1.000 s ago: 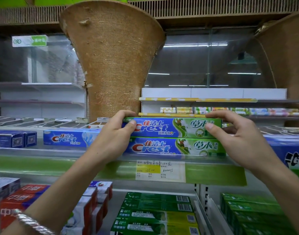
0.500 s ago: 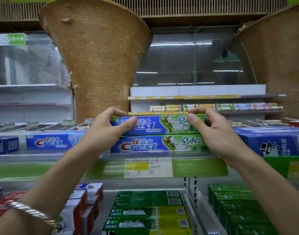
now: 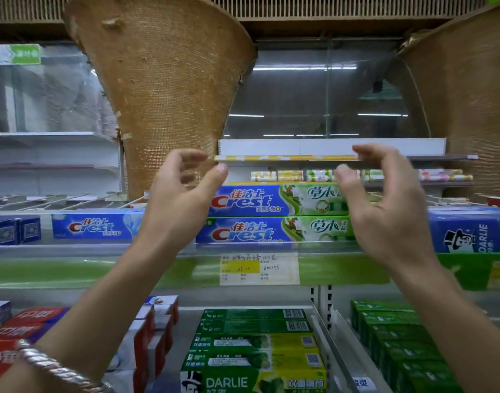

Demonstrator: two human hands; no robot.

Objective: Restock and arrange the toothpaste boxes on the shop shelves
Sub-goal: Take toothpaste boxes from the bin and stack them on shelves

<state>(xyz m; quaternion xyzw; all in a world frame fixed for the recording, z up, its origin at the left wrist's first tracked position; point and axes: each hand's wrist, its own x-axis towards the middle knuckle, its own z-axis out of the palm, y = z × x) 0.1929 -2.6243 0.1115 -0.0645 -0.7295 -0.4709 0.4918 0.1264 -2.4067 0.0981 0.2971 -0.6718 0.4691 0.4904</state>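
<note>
My empty hands hover in front of two stacked Crest toothpaste boxes on a shop shelf.

My left hand (image 3: 183, 199) and right hand (image 3: 384, 205) are half open, fingers loosely curled with thumbs apart, and hold nothing. Each is near one end of the upper Crest box (image 3: 274, 200). That box lies flat and square on the lower Crest box (image 3: 271, 230), both at the front edge of the shelf (image 3: 73, 249), above a handwritten price label (image 3: 258, 268). This stack looks placed. To its left a blue Crest box (image 3: 92, 226) lies alone, so I judge more restocking is left there. Darlie boxes (image 3: 467, 234) sit just to the right, and green Darlie boxes (image 3: 254, 344) fill the shelf below.
</note>
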